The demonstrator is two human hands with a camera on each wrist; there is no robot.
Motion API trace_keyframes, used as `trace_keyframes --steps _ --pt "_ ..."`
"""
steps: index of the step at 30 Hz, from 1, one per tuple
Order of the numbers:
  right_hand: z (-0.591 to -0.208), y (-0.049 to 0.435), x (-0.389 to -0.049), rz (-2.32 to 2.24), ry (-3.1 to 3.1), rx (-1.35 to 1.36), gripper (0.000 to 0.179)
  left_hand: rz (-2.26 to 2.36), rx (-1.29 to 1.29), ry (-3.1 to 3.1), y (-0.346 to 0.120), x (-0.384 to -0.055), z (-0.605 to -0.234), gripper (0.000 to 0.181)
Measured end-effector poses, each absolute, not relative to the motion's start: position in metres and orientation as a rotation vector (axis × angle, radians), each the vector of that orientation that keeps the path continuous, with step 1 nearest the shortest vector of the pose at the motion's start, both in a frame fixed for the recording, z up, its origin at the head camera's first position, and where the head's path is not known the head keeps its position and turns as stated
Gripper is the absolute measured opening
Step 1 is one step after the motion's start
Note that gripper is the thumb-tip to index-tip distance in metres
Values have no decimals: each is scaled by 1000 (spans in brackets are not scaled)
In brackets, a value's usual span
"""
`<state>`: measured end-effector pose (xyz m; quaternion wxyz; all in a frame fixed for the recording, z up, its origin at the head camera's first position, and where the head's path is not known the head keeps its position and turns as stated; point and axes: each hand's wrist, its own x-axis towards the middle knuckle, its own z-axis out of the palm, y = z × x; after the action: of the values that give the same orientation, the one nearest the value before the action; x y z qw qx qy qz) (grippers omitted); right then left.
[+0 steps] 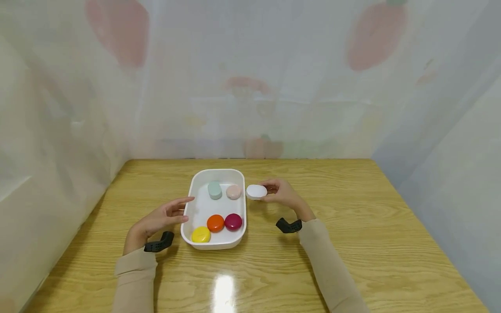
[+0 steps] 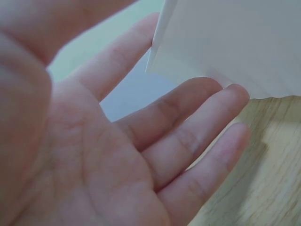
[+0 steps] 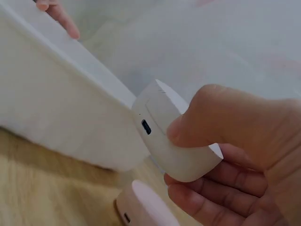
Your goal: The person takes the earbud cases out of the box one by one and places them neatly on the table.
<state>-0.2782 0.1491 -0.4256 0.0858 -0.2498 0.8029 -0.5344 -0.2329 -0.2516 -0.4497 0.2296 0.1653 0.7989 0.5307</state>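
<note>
My right hand (image 1: 285,194) pinches a white earbud charging case (image 1: 256,191) between thumb and fingers, just outside the right wall of a white tray (image 1: 216,246). A small dark port shows on that white case in the right wrist view. Below it, on the wood outside the tray, a pink case (image 3: 146,207) appears in that view. My left hand (image 1: 160,217) is at the tray's left side, its fingers extended against the outer wall. Inside the tray are a mint-green case (image 1: 215,190), a pale pink one (image 1: 233,191) and rounded orange (image 1: 215,223), magenta (image 1: 233,221) and yellow (image 1: 201,234) cases.
The tray stands on a wood-grain table (image 1: 352,243), left of its middle. A pale curtain with faded red fruit prints (image 1: 121,32) hangs behind the table's back edge and along the sides. Each wrist carries a black camera mount (image 1: 288,225).
</note>
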Motion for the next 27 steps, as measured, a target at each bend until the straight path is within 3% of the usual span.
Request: trace_keyframes --steps 27 --pt "-464 160 -272 -1379 2444 -669 40 1495 464 2170 -251 -233 -447 68"
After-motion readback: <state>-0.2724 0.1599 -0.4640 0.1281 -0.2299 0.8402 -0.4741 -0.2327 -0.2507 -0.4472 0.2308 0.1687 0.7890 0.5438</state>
